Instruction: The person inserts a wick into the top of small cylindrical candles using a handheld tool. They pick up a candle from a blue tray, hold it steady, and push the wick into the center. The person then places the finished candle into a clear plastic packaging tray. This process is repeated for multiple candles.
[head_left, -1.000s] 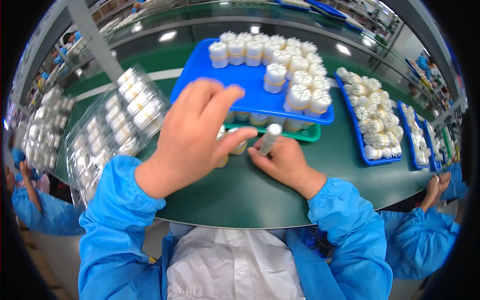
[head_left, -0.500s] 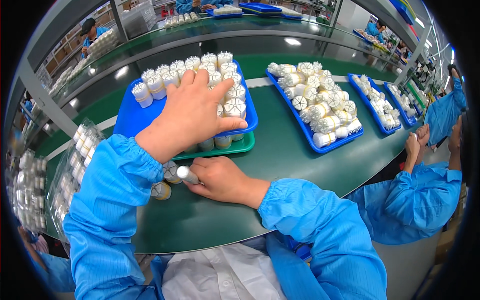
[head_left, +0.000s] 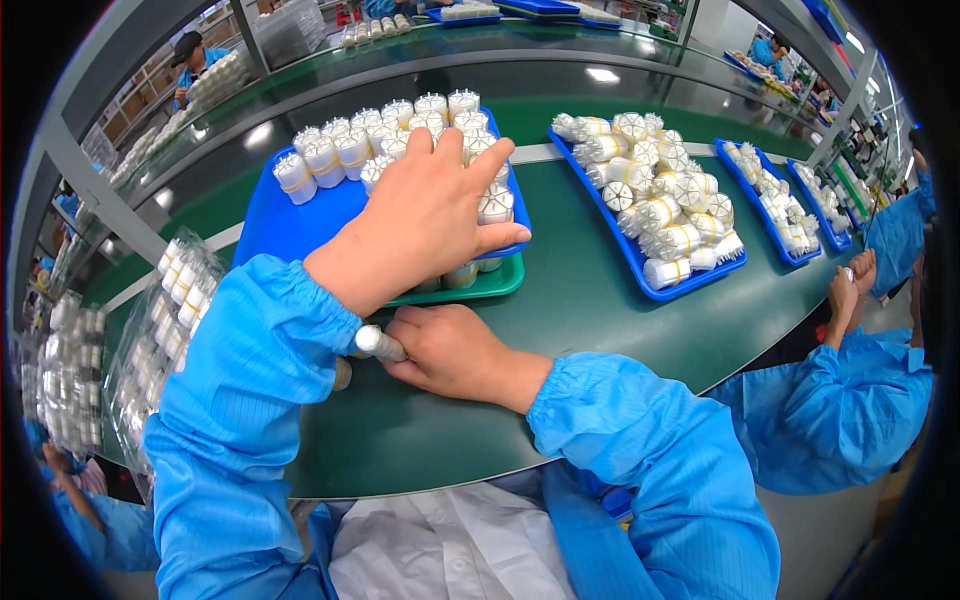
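Two hands at work: my left hand [head_left: 425, 225] has moved onto the white parts [head_left: 330, 155] in the blue tray [head_left: 285, 225], fingers spread, while my right hand [head_left: 455, 350] still grips a small cylinder [head_left: 378, 343] beneath.

factory assembly line: long green conveyor belt [head_left: 600, 300] w/ blue trays [head_left: 290, 225] of identical white cylindrical parts [head_left: 655, 210], several workers [head_left: 840, 400] in matching blue smocks alongside, metal racking & overhead lights reflected.
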